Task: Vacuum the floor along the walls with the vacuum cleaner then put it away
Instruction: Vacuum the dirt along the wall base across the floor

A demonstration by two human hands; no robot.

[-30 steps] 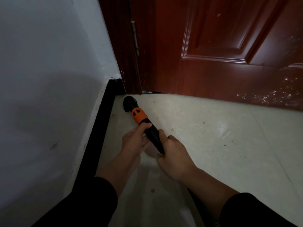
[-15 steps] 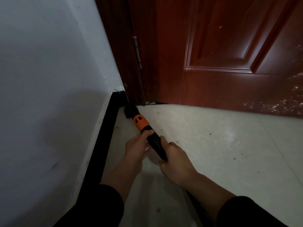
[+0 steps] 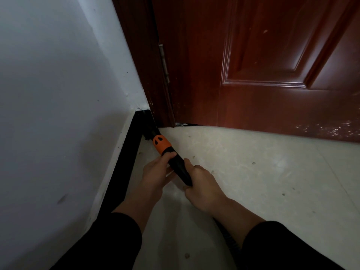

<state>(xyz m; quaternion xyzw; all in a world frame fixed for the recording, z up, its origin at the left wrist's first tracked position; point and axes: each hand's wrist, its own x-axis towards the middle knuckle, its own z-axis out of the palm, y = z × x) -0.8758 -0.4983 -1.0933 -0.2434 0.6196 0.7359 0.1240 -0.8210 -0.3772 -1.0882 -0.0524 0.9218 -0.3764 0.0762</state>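
Observation:
The vacuum cleaner's black nozzle wand with an orange collar points up-left into the corner where the black skirting board meets the door frame. Its dark brush tip touches the pale floor right at that corner. My left hand grips the wand just below the orange collar. My right hand grips it further back. A ribbed hose runs back under my right forearm; the vacuum's body is out of view.
A white wall fills the left. A dark red wooden door and its frame stand ahead. Small crumbs and specks of dirt lie scattered over the floor tiles to the right and near me.
The nozzle has slid forward along the skirting, from a short way out on the floor into the corner by the door frame. Both hands moved with it and kept their grip.

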